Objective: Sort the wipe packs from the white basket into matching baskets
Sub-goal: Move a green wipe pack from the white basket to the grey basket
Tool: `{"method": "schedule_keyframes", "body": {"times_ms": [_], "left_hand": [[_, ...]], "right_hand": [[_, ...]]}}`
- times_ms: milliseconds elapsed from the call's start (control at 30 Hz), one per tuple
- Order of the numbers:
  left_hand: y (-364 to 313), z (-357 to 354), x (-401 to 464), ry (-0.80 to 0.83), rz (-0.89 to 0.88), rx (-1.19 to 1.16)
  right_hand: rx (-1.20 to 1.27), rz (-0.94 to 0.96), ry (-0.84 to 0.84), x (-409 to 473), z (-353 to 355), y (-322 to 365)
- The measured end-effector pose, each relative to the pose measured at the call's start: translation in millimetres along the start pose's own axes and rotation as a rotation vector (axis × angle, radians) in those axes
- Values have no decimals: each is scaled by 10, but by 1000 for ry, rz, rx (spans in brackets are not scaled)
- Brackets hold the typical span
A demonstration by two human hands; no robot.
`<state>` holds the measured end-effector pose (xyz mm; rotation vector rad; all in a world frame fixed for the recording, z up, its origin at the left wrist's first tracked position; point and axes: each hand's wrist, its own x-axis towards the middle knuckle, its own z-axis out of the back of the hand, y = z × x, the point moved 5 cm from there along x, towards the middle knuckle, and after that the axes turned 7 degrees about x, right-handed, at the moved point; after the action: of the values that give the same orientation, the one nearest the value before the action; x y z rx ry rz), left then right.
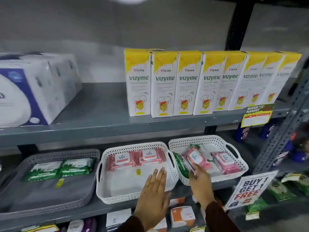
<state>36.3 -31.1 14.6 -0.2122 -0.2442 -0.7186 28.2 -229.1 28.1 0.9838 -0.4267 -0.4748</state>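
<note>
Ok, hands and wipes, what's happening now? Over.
Left hand open, flat on middle white basket. Right hand on pink Kara pack, grip unclear. Green pack beside it.

Grey metal shelving (107,129), grey wall (117,27)

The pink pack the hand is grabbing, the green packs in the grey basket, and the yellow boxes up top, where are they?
pink pack (196,157): head view, on its white label.
green packs (76,166): head view, on the right-hand pack's front.
yellow boxes (164,84): head view, on the second box's front.
</note>
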Motion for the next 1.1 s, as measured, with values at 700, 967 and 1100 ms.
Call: {"method": "schedule_keyframes", "body": {"times_ms": [700,967,1100], "left_hand": [[44,-407,38,189,112,190],[832,-134,-618,122,267,151],[1401,90,-1020,112,382,190]], "right_hand": [[-89,-154,149,803,-271,-344],[-194,79,-221,530,-4,-96],[-75,58,-319,393,-24,71]]}}
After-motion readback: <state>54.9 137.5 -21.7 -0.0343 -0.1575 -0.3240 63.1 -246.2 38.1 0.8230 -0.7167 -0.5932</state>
